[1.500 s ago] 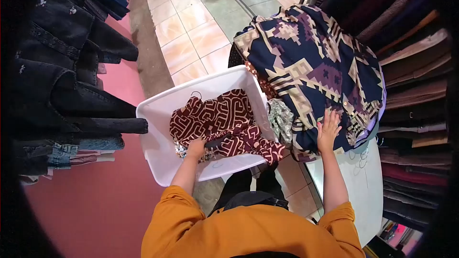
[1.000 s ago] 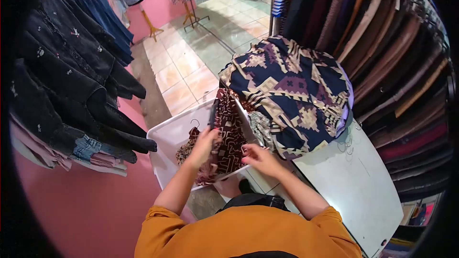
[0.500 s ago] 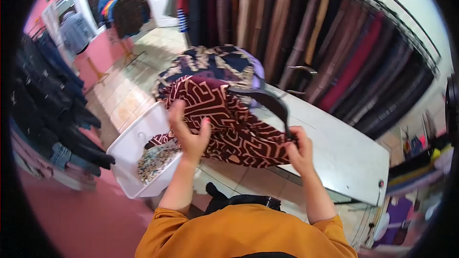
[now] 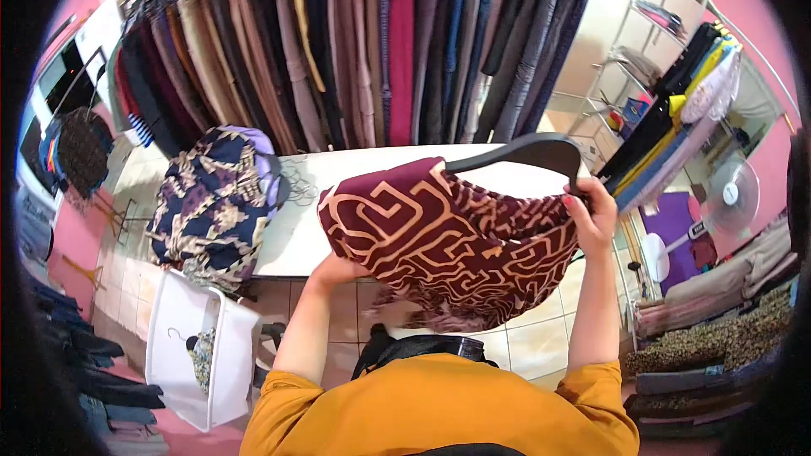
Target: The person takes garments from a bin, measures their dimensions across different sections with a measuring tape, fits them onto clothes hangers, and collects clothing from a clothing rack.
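A maroon garment [image 4: 439, 245] with tan line patterns hangs on a black hanger [image 4: 541, 150] in front of me, over the table's front edge. At the hanger's right end, my right hand [image 4: 594, 213] is closed on the hanger and the cloth there. My left hand [image 4: 340, 270] is under the garment's left side, touching it; its fingers are hidden behind the cloth. The garment's lower edge is smeared by motion.
Navy and cream patterned clothes [image 4: 211, 203] are heaped at the left of the white table [image 4: 296, 241]. A white bin [image 4: 232, 355] with a hanger and some cloth stands below them. Trousers [image 4: 401, 51] hang behind; a fan [image 4: 731, 194] stands at the right.
My view has turned right. The garment and hanger have moved right with my right hand. My left hand, spread in front of the cloth before, has gone under its left side.
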Available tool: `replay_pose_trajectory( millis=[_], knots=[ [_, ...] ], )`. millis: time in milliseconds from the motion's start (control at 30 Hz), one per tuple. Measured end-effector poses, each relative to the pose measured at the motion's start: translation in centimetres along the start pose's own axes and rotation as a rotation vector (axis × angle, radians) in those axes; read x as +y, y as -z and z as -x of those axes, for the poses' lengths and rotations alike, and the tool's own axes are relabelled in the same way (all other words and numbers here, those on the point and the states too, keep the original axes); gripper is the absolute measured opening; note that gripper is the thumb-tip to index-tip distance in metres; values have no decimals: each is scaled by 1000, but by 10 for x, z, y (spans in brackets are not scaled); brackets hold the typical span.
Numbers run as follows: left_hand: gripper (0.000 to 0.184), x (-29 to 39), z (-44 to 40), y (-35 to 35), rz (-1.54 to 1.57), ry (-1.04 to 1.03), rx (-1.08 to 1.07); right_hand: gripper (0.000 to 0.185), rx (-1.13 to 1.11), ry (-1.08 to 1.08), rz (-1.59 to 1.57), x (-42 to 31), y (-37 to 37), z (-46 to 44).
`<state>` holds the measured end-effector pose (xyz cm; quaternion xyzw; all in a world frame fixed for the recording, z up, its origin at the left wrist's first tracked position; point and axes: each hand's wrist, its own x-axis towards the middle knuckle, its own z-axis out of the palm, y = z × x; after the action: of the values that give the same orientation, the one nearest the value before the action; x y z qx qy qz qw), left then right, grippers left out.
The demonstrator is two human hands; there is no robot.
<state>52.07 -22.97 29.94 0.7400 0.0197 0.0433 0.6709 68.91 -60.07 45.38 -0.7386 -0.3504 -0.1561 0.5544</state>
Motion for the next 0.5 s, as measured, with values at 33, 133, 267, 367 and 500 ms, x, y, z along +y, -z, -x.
replay_pose_trajectory(
  millis=[33, 133, 267, 367, 500],
  knots=[
    [65, -5, -5, -6, -89, 2, 11, 14, 4, 34, 99, 15, 2, -6],
    [64, -6, -25, -11, 208, 164, 135, 14, 54, 101, 288, 53, 1, -40],
    [56, -20, -50, -5, 125, 115, 101, 16, 25, 82, 398, 149, -23, -87],
    [39, -54, -93, 7, -60, 235, 248, 15, 66, 136, 532, 216, -64, -124],
    [60, -83, -140, -1, -718, 495, 398, 14, -34, -91, 728, 334, -135, -106]
  ],
)
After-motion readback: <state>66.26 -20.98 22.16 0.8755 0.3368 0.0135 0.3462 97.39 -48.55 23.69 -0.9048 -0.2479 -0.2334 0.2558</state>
